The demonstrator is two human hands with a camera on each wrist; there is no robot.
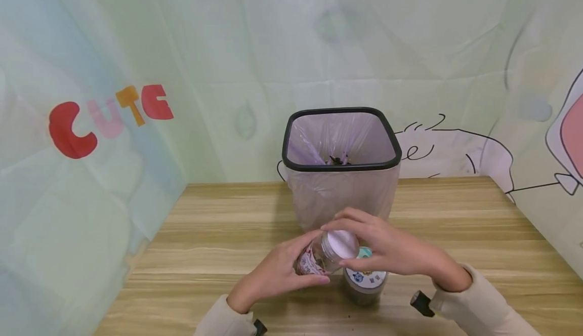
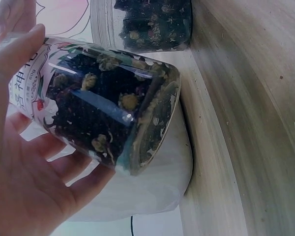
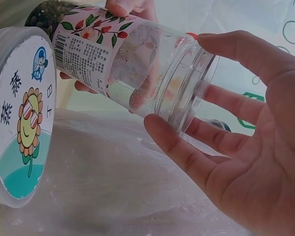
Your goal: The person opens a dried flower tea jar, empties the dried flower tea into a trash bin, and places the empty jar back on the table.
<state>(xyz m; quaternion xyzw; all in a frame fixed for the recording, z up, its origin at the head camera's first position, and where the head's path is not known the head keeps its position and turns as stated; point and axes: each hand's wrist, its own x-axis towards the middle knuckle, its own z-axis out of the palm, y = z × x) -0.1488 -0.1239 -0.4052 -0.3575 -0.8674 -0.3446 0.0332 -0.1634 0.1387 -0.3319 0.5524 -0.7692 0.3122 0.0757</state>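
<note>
Clear plastic jar point(image 1: 324, 255) with floral label, tilted on its side above the table, lid end raised, dried flower tea settled at its base.

Wooden table point(image 1: 218, 235) under lined bin point(image 1: 341, 174), lidded jar point(image 1: 364, 283)

We see open tabletop point(image 1: 218, 235) to the left and right of both hands, the lined bin point(image 1: 341, 174) blocking the way straight ahead, a second jar point(image 1: 364, 283) standing under our right hand point(image 1: 391, 250), fabric walls point(image 1: 91, 174) closing three sides.
</note>
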